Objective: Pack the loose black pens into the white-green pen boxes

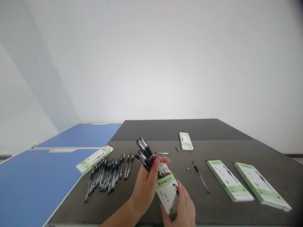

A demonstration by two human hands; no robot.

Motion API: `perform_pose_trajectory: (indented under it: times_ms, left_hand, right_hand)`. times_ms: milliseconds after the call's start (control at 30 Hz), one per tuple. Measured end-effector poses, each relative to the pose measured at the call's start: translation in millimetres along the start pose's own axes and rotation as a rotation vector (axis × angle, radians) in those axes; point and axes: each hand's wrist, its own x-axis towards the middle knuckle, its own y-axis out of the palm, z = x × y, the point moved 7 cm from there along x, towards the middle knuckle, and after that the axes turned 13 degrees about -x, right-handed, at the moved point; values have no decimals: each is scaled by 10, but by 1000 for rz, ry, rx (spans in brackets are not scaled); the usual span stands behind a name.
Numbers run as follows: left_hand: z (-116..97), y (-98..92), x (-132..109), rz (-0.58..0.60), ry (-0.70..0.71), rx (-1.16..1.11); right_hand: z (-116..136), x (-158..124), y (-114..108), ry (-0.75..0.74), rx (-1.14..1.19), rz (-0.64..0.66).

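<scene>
My left hand [148,183] is closed around a bundle of black pens [146,154]; their lower ends sit in the open top of a green-and-white pen box [167,191]. My right hand [182,206] grips that box from below and the right, near the dark table's front edge. The pens fan out upward to the left above the box. A row of several loose black pens [106,173] lies on the table to the left of my hands.
Another pen box [94,159] lies at the dark table's [213,208] left edge. Two closed boxes [229,180] [261,186] lie on the right, a small one [186,141] farther back. A single pen [200,176] lies between. Blue tables [35,183] stand on the left.
</scene>
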Motion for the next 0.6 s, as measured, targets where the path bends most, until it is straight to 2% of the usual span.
perform_pose_trajectory:
  times_ms: [67,167,367,500,600]
  left_hand:
    - [-26,10,6,23,10,77]
    - [17,17,30,53,-54,142]
    - [204,60,-2,108,-227,37]
    - [112,142,-44,175,-191,-13]
    - [1,213,-46,262,-130,62]
  right_hand:
    - [-4,15,-34,8,2,-22]
    - [-4,40,-60,-5,10,-32]
    - [-31,11,-23,45,50,-14]
    - [-80,-47,57,95,105,41]
    - [-120,-62,98,148,150,70]
